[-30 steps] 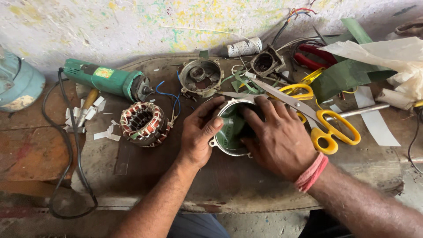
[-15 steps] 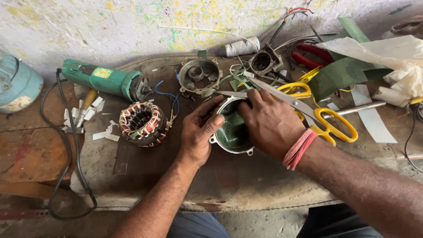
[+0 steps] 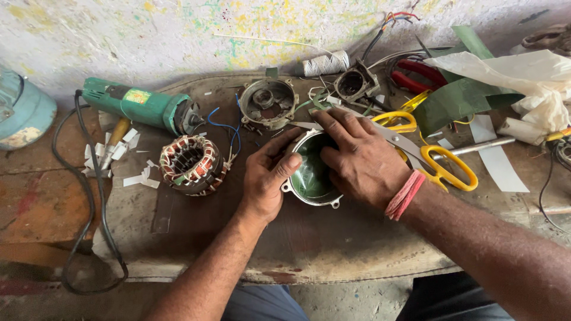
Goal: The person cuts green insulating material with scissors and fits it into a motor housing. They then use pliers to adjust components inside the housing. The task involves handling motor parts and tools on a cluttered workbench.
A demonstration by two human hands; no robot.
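A round metal motor housing [image 3: 311, 190] with a green sheet lining its inside lies on the worn wooden bench [image 3: 196, 244]. My left hand [image 3: 269, 172] grips its left rim, thumb along the edge. My right hand [image 3: 358, 157], with red bands at the wrist, rests over the right side, fingers pressing the green sheet down into the housing. A wound stator with copper coils [image 3: 190, 163] sits just left of my left hand.
Yellow-handled scissors [image 3: 437, 163] lie right of my right hand. A green angle grinder [image 3: 143, 107] and its black cord lie at left. A metal end cover [image 3: 267, 102], a thread spool [image 3: 324, 62], red pliers, green sheet pieces and white paper strips crowd the back.
My right hand has shifted from the housing's front to its upper right, and my forearm has swung right. The left hand stays on the rim.
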